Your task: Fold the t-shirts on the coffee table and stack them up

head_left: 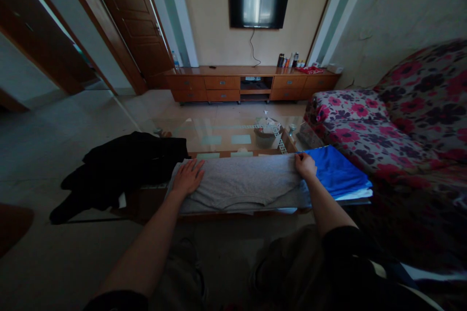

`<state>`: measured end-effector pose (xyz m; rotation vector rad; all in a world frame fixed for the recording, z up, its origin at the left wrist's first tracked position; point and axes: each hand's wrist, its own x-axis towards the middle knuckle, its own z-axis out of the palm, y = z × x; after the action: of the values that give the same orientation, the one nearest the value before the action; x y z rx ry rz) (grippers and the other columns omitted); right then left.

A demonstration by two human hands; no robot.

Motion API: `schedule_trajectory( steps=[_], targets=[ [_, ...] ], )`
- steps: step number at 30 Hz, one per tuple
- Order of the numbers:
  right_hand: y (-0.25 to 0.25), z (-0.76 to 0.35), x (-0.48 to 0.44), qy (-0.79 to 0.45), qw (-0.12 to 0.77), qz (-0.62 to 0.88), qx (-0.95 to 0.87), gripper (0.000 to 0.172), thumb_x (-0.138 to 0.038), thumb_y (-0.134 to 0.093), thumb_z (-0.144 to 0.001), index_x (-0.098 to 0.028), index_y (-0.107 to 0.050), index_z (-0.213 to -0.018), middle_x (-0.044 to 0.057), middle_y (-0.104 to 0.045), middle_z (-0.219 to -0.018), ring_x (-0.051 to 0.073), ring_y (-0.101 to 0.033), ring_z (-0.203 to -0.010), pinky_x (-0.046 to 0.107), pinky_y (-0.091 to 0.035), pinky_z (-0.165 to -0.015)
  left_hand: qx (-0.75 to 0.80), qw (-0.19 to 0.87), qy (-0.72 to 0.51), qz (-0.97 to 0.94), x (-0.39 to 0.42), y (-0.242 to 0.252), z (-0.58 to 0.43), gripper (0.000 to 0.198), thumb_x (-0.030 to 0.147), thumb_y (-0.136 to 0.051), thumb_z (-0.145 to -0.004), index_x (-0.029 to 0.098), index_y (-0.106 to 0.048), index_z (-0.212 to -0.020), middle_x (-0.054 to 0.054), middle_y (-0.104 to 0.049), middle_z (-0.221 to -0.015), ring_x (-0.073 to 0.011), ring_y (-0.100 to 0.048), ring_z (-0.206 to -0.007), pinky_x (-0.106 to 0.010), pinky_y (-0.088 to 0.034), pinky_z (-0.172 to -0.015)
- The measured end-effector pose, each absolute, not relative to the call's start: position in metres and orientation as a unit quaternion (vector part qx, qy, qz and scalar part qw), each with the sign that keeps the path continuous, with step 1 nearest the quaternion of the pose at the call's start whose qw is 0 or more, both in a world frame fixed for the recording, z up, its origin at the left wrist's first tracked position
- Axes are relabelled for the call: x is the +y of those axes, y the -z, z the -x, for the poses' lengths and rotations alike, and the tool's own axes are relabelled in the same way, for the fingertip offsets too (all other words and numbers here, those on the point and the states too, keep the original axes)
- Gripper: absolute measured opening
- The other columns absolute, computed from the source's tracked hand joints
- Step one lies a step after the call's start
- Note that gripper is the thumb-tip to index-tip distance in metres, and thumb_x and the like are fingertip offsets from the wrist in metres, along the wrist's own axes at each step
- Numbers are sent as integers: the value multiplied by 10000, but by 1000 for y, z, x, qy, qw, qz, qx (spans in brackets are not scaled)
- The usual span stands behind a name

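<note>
Pinching grey shirt (244, 177) with right hand (305, 165), left hand (187, 178) spread; bin (264, 141) holding white scraps (269, 128)

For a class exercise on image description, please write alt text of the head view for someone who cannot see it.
A person's left hand lies flat on a folded grey shirt, right hand curled at its far right corner, on a glass table. Black clothing lies left, blue cloth right.
</note>
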<state>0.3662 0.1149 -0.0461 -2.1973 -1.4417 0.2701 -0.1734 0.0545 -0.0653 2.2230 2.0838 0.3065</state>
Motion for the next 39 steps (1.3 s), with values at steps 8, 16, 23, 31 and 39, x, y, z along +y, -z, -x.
schedule_trajectory(
  steps=[8, 16, 23, 31, 39],
  targets=[
    [22, -326, 96, -14, 245, 790, -562, 502, -346, -404, -1023, -150, -502, -1476, 264, -419, -1522, 444, -423, -1394, 628, -374, -1070, 677, -18, -107, -728, 55, 58, 149, 557, 376, -346, -1041, 220, -437, -1567, -119, -392, -1658, -277, -267, -1566, -479, -90, -1286],
    [26, -173, 73, -109, 194, 531, -818, 596, -507, -369, -1058, -270, -346, -1604, 76, -206, -1726, 338, -182, -1573, 538, -204, -1246, 592, 9, -147, -792, 59, 53, 55, 603, 401, -329, -1045, 143, -407, -1584, -137, -387, -1660, -284, -287, -1560, -460, -140, -1296],
    [65, -145, 69, -118, 140, 546, -818, 755, -626, -321, -1043, -237, -188, -1676, 110, -166, -1737, 360, -77, -1603, 589, -47, -1262, 600, 45, -127, -789, 63, 70, 28, 618, 369, -352, -1028, 139, -385, -1601, -125, -355, -1678, -273, -268, -1573, -453, -149, -1296],
    [77, -193, 79, -119, 155, 562, -804, 735, -632, -330, -1043, -235, -259, -1658, 110, -246, -1718, 303, -171, -1592, 538, -83, -1272, 633, 38, -136, -761, 67, 78, 65, 749, 587, -351, -1018, 141, -341, -1619, -138, -310, -1695, -285, -233, -1584, -445, -151, -1286],
    [74, -287, 86, -20, 60, 696, -715, 766, -609, -188, -1061, -137, -250, -1661, 127, -197, -1729, 267, -159, -1595, 460, -105, -1278, 723, -39, -100, -682, 67, 84, 139, 720, 547, -298, -1030, 140, -349, -1621, -133, -298, -1701, -286, -219, -1588, -463, -138, -1285]
  ],
)
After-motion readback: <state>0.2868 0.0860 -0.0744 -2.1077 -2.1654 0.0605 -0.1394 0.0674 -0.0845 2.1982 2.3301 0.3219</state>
